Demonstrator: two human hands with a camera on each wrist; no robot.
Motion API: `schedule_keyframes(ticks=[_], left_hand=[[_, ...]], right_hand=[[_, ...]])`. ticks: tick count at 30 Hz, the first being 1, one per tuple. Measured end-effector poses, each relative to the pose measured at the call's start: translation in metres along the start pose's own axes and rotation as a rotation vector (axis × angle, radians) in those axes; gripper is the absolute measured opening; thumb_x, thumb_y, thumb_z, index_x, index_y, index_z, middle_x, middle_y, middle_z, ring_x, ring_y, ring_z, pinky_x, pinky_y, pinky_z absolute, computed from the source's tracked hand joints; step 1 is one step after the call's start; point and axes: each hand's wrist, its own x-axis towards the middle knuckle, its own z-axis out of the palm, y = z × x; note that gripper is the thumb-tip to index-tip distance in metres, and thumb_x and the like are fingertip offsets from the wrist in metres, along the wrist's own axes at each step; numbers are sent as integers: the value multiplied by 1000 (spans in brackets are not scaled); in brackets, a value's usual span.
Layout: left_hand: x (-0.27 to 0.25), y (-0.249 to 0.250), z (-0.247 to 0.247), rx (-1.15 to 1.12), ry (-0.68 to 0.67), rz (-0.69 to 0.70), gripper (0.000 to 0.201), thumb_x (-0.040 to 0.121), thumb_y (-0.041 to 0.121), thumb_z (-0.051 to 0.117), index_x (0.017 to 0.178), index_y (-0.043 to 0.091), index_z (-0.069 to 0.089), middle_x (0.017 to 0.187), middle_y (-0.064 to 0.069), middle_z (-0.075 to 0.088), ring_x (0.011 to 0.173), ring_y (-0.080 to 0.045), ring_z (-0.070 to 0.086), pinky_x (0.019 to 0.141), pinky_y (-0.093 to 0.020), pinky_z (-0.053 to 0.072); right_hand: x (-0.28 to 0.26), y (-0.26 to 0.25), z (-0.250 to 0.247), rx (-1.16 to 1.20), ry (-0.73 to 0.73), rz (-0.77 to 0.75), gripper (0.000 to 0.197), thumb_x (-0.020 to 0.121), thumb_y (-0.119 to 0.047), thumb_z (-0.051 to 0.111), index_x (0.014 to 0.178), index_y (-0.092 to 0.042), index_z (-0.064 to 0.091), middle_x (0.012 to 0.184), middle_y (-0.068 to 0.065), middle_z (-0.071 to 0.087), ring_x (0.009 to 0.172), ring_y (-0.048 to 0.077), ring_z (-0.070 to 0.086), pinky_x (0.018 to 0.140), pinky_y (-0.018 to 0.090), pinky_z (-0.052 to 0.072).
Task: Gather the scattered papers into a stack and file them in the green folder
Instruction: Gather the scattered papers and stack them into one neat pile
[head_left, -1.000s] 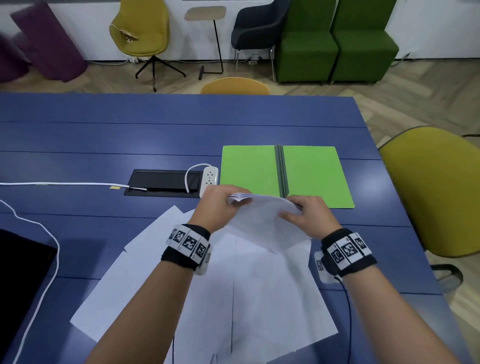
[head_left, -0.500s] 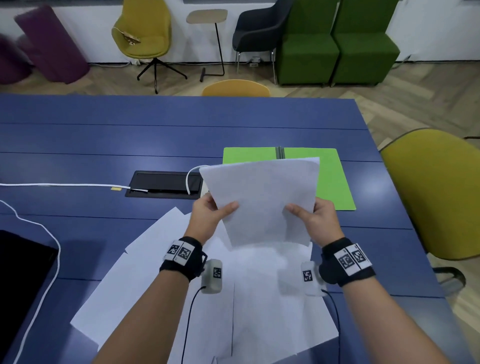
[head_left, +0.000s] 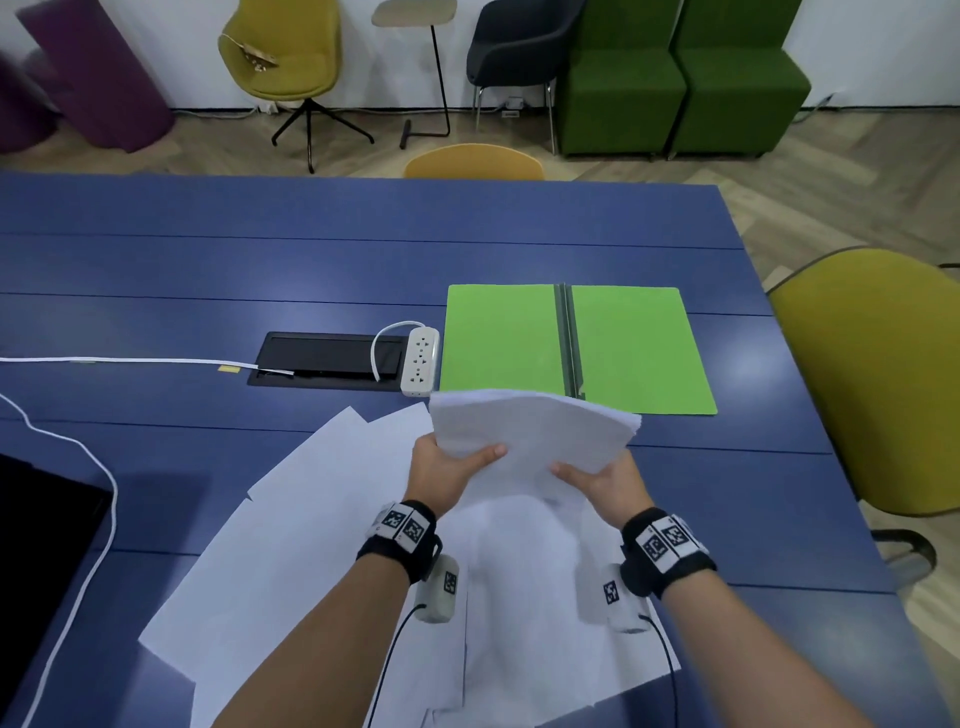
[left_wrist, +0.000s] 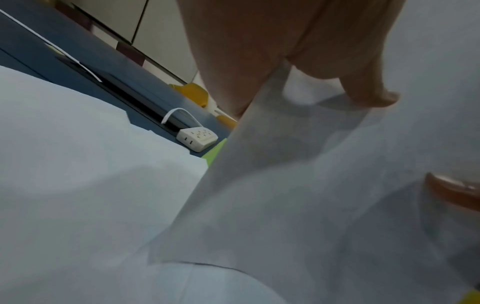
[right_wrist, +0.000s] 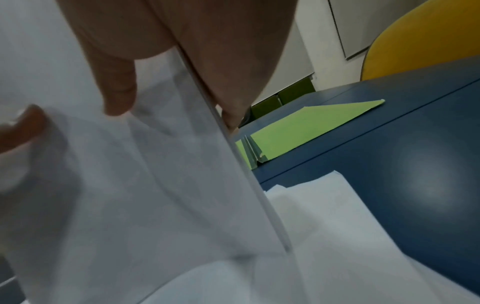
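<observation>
Both hands hold a small bunch of white sheets (head_left: 530, 441) just above the table, its far edge bowed up near the green folder. My left hand (head_left: 447, 467) grips the left edge, thumb on top; my right hand (head_left: 602, 480) grips the right edge the same way. The wrist views show each thumb pressed on the paper (left_wrist: 298, 185) (right_wrist: 130, 185) with fingers behind it. The green folder (head_left: 576, 348) lies open and flat beyond the held sheets. Several loose white papers (head_left: 322, 545) stay spread on the blue table under my forearms.
A white power strip (head_left: 420, 361) lies left of the folder beside a black cable hatch (head_left: 327, 361). A white cable (head_left: 104, 467) loops at the left by a dark screen (head_left: 41, 561). A yellow chair (head_left: 878, 379) stands at the table's right edge.
The bunch of sheets was raised upright in front of the folder half a second ago and has now dropped and tipped forward, uncovering the folder. Both hands kept their grip.
</observation>
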Motion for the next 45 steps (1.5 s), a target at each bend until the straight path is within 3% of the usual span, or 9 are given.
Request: schedule_keyframes(ticks=[4, 10, 13, 16, 23, 28, 32, 36, 45], left_hand=[[2, 17, 10, -30, 14, 34, 18, 74, 14, 90, 87, 14, 78, 84, 7, 80, 80, -10, 76, 69, -24, 59], [-1, 18, -3, -22, -3, 116, 26, 70, 6, 91, 90, 13, 77, 88, 6, 80, 84, -10, 76, 75, -25, 60], [-2, 11, -9, 43, -73, 102, 35, 72, 6, 90, 104, 12, 77, 97, 5, 80, 93, -9, 75, 81, -24, 57], [4, 17, -7, 105, -57, 91, 19, 75, 16, 90, 89, 20, 78, 89, 9, 79, 87, -8, 76, 79, -30, 59], [-1, 35, -3, 20, 0, 170, 17, 74, 15, 90, 83, 20, 77, 81, 14, 78, 79, -2, 74, 70, -17, 57], [-6, 5, -9, 33, -41, 97, 32, 71, 10, 92, 99, 15, 78, 97, 1, 80, 95, -16, 76, 89, -35, 61], [-1, 8, -3, 3, 6, 44, 22, 72, 15, 91, 90, 11, 78, 90, 0, 80, 89, -20, 77, 83, -39, 62], [-3, 15, -5, -33, -4, 130, 19, 74, 7, 89, 85, 17, 77, 87, 6, 80, 83, -9, 76, 76, -24, 61], [7, -15, -10, 25, 25, 25, 21, 75, 17, 90, 91, 15, 77, 93, 2, 80, 89, -15, 77, 84, -37, 61]], right_hand=[[5, -14, 1, 76, 94, -20, 18, 77, -11, 82, 87, -21, 70, 94, -2, 75, 85, 16, 72, 71, 21, 58], [0, -16, -5, 139, 83, -71, 21, 73, -10, 85, 88, -19, 72, 92, -4, 77, 87, 14, 73, 79, 32, 58], [-2, -6, -5, 96, 80, -51, 16, 72, -13, 87, 75, -15, 72, 75, -8, 74, 66, 18, 68, 67, 37, 56], [-1, -13, -2, 148, 93, -65, 15, 76, -8, 83, 82, -19, 74, 88, -6, 77, 86, 21, 73, 81, 39, 59], [3, -29, -8, 191, 104, -170, 20, 77, -4, 81, 85, -20, 73, 85, -12, 77, 81, 7, 72, 73, 23, 58], [1, -2, -7, 44, 50, -43, 42, 68, -29, 91, 86, 3, 69, 93, 23, 72, 91, 46, 66, 78, 59, 56], [3, -10, -2, 130, 65, -67, 19, 77, -6, 82, 84, -22, 75, 89, -7, 77, 87, 14, 73, 81, 37, 57], [5, -16, -5, 194, 72, -149, 19, 77, -6, 82, 84, -24, 77, 97, -1, 77, 93, 18, 73, 84, 30, 58], [13, 14, 3, -44, 22, 19, 10, 83, -22, 79, 90, -26, 73, 93, -10, 76, 86, 7, 72, 79, 30, 55]])
